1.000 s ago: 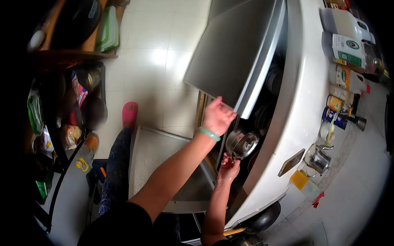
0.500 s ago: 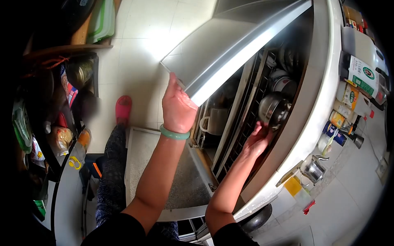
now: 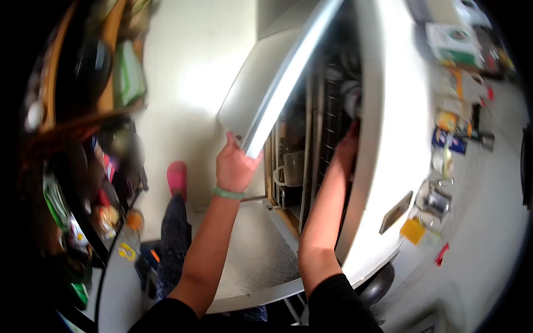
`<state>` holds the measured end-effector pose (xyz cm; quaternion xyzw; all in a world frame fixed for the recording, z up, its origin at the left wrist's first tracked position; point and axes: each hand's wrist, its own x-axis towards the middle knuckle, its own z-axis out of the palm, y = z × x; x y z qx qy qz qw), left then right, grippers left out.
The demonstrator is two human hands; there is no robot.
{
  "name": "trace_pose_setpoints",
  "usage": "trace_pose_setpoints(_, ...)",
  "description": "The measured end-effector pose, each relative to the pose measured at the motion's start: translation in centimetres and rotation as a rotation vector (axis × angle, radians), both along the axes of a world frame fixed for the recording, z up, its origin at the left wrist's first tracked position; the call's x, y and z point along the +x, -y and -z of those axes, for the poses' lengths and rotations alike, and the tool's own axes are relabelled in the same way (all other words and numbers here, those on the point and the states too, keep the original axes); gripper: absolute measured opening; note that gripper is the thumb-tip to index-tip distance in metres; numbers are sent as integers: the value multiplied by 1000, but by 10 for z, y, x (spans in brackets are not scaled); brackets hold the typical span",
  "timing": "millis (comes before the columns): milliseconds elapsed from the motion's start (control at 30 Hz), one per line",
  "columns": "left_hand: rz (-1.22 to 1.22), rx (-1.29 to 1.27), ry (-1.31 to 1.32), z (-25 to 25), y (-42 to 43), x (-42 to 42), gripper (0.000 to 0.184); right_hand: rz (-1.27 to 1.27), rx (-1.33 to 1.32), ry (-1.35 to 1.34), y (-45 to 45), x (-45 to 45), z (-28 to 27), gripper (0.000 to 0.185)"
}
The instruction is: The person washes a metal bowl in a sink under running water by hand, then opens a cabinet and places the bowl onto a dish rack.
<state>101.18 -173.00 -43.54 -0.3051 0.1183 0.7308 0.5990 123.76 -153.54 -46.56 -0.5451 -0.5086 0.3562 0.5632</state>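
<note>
My left hand point(image 3: 236, 166), with a green bangle at the wrist, grips the lower corner of the grey cabinet door point(image 3: 252, 83), which stands open. My right hand point(image 3: 346, 149) reaches deep into the dark cabinet, close to its right side. Its fingers are in shadow and blurred, and whatever they hold is hidden. Left of that forearm, a metal mug point(image 3: 292, 169) stands on the wire rack point(image 3: 331, 105). Pale dishes point(image 3: 351, 94) show dimly beyond the right hand.
A white counter point(image 3: 391, 127) runs along the right, bearing a phone point(image 3: 396, 212), a metal kettle point(image 3: 434, 201), a yellow block point(image 3: 412, 230) and several bottles. A second open panel point(image 3: 255, 250) lies below. Crowded shelves point(image 3: 108, 77) are at the left. A foot wears a pink slipper point(image 3: 177, 177).
My right hand has moved deeper into the cabinet, and the metal bowl seen at its fingers earlier is out of sight. The left hand still holds the door. The view has shifted.
</note>
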Motion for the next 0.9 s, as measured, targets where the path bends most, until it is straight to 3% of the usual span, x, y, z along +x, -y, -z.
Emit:
trace_pose_setpoints(33,47,41,-11,6,0,4,24,84,-63,-270,6,-18,-13,42)
trace_pose_setpoints(67,64,59,87,12,2,7,23,56,-17,-316,18,-33,-26,41)
trace_pose_setpoints(167,195,65,175,19,-1,23,25,280,-491,-569,40,-15,36,31)
trace_pose_setpoints(200,256,24,186,20,-4,28,27,263,-766,-487,63,-48,-39,27)
trace_pose_setpoints(233,310,1,167,17,-8,34,31,39,-649,-341,93,-41,-28,26)
trace_pose_setpoints(267,370,25,235,28,-11,41,29,-43,-542,-264,122,-40,-22,23)
trace_pose_setpoints(300,442,38,313,34,-13,42,28,-5,-445,-304,154,-55,-52,23)
trace_pose_setpoints(367,556,3,348,2,-24,43,33,-70,-664,-300,214,-58,-74,24)
trace_pose_setpoints(433,531,-110,459,-37,-42,47,44,-177,-621,-431,266,-57,-91,22)
trace_pose_setpoints(500,709,-238,140,-69,-45,45,39,-119,-696,-429,304,-55,-143,19)
trace_pose_setpoints(633,794,-232,-161,-105,-35,35,27,-105,-656,-441,365,-24,-213,21)
trace_pose_setpoints(767,994,-129,-508,-138,-4,34,22,24,-634,-289,427,15,-211,18)
trace_pose_setpoints(833,1210,0,-467,-129,10,29,24,211,-582,-260,463,33,-218,17)
trace_pose_setpoints(900,1330,-104,-747,-180,49,59,24,404,-581,-259,506,46,-244,17)
